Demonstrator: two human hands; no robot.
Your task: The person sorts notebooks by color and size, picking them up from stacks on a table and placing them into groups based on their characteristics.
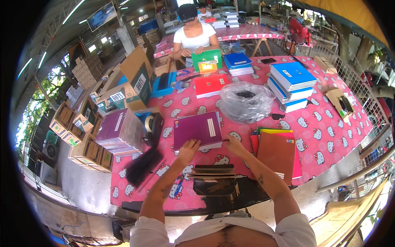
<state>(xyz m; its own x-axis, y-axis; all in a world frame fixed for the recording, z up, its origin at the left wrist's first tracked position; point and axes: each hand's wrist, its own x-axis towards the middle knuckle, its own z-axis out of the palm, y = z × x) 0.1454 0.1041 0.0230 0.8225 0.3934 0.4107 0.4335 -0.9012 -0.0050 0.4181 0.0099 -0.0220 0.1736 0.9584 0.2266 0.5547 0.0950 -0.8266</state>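
A purple notebook [195, 128] lies on loose sheets or another notebook in front of me, its row of binding holes along the near edge. My left hand [189, 150] grips that near edge, fingers on top of the cover. At the notebook's near right corner, my right hand [234, 145] pinches the end of a thin black binding coil [225, 140]; most of the coil is too small to make out. A bundle of black binding coils [144, 166] lies to the left of my left hand. Right of my right hand is a stack with a brown notebook cover [276, 154] on top.
A purple notebook stack [119, 131], tape dispenser [152, 125] and cartons [133, 84] stand left. A clear plastic bag [247, 105] and blue notebook stacks [290, 84] lie beyond. A small rack [212, 181] sits near me. Across the table, a person [196, 39] holds a green notebook [207, 58].
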